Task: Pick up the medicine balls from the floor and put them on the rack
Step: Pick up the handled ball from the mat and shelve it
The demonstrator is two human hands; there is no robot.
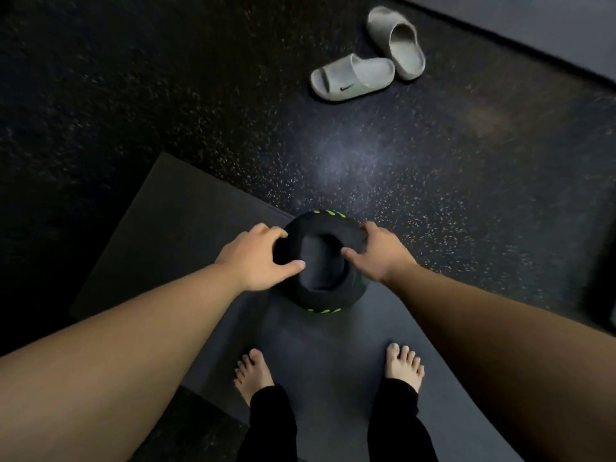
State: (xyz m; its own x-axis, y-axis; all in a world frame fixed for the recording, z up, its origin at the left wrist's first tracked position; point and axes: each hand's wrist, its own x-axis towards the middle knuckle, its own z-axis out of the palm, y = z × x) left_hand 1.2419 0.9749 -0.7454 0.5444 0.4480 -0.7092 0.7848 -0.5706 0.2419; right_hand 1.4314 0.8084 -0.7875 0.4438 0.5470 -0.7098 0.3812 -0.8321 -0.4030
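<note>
A black medicine ball (321, 263) with green markings sits at the far edge of a dark mat (160, 235), just ahead of the person's bare feet (253, 371). The left hand (258, 258) and right hand (376, 253) are spread against its two sides, thumbs on top. Two pale slides (366, 65) lie well apart on the speckled floor (466, 168), which is otherwise open around the ball.
</note>
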